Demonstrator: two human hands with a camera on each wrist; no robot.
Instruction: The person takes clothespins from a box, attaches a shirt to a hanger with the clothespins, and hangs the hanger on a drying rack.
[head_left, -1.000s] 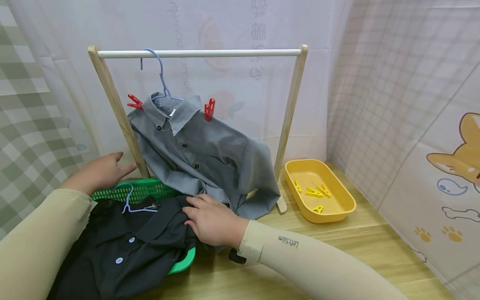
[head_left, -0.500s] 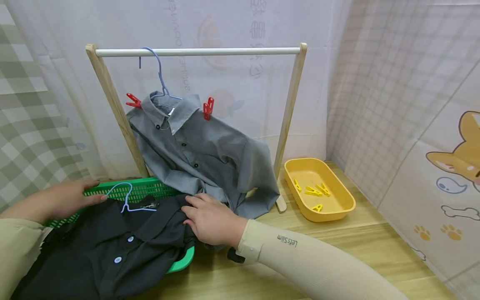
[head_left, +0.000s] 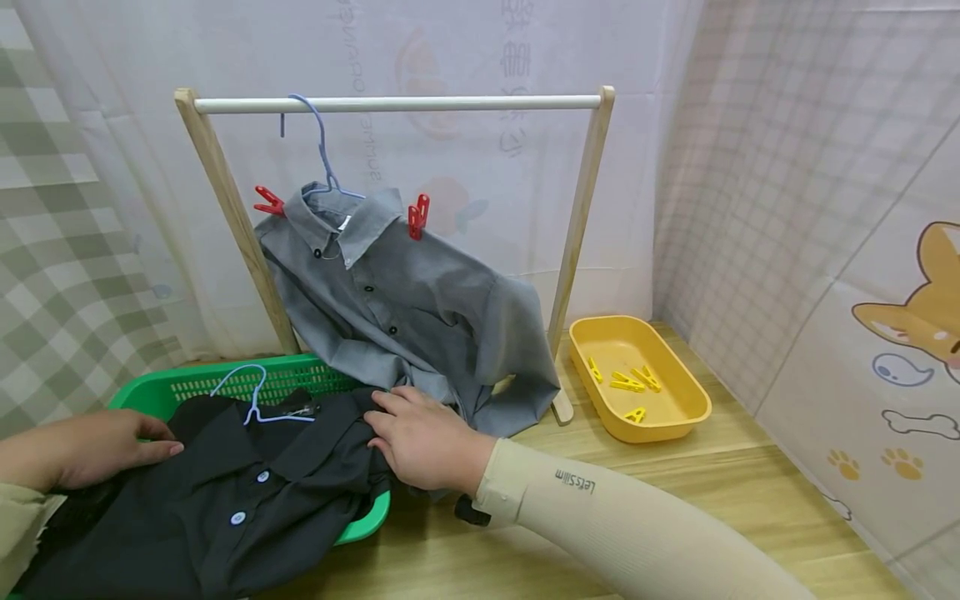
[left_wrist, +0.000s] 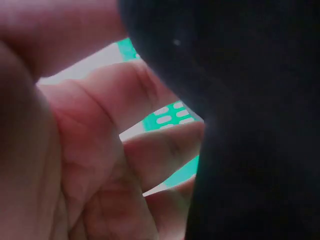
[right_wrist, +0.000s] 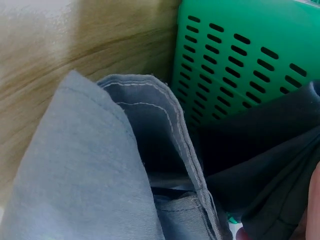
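A black shirt (head_left: 187, 500) with white buttons lies over the green basket (head_left: 142, 387). A light blue hanger (head_left: 257, 408) pokes out at its collar. My left hand (head_left: 90, 450) holds the shirt at its left side; in the left wrist view the fingers (left_wrist: 160, 150) pass behind the dark cloth, their tips hidden. My right hand (head_left: 427, 437) grips the shirt's right shoulder, fingers bent over the cloth. Just behind it a grey shirt (head_left: 450, 308) hangs on another blue hanger (head_left: 322, 146), with red clothespins (head_left: 417, 217) at both shoulders.
The grey shirt's hanger hooks over the white bar (head_left: 450, 104) of a wooden-legged rack (head_left: 577, 225). To the right, a yellow tray (head_left: 686, 408) holds several yellow clothespins (head_left: 626, 382). Wood-grain tabletop (head_left: 720, 492) lies below; a patterned cloth wall (head_left: 810, 208) stands at the right.
My left hand has moved left and down, from above the basket's back rim onto the black shirt's left side, which now spreads further left. My right hand has stayed in place.
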